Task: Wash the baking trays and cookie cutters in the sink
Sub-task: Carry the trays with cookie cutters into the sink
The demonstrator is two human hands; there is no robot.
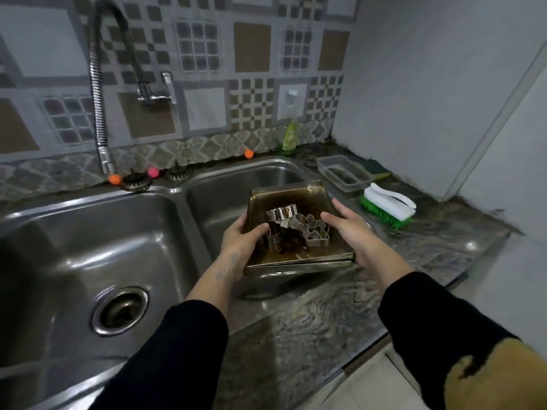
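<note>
left of scrub brush (387,207), trays (284,199) in curled left fingers (240,221), right fingers (337,204) straight

shiny steel sink (74,232), tarnished metal trays (284,196)

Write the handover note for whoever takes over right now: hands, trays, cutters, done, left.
Left hand: grips the left rim of the stacked brown-stained metal baking trays.
Right hand: open, fingers straight along the trays' right rim.
Trays are held over the right basin of the steel double sink; shiny metal cookie cutters lie piled in the top tray.
Done: nothing looks washed; no water visible.
Left: wash everything; the white scrub brush with green bristles lies on the counter, right.
</note>
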